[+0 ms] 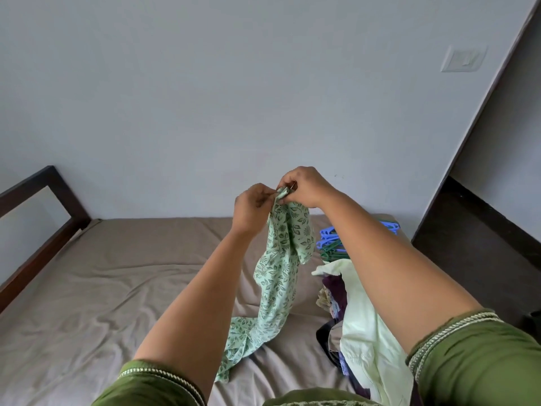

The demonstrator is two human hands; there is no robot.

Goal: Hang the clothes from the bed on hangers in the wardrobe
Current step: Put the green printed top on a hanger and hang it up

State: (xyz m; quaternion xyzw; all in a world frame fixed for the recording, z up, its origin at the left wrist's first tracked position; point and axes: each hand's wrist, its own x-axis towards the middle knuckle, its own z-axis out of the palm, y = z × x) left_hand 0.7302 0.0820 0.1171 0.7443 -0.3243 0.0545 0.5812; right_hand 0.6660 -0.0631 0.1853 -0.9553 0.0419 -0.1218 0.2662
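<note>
A light green garment with a dark leaf print (pixel 278 268) hangs from both my hands above the bed (pixel 123 276). My left hand (pixel 253 205) and my right hand (pixel 304 186) pinch its bunched top edge close together, while its lower end trails onto the sheet. A pile of clothes (pixel 357 315), with a pale green piece on top, lies on the bed to the right under my right forearm. Behind the pile sits a heap of blue and green plastic hangers (pixel 330 241), partly hidden by my arm. No wardrobe is in view.
A dark wooden bed frame (pixel 46 206) runs along the left side. A plain wall stands behind the bed, with a switch plate (pixel 464 58) at the upper right. A dark door frame (pixel 456 230) rises at the right.
</note>
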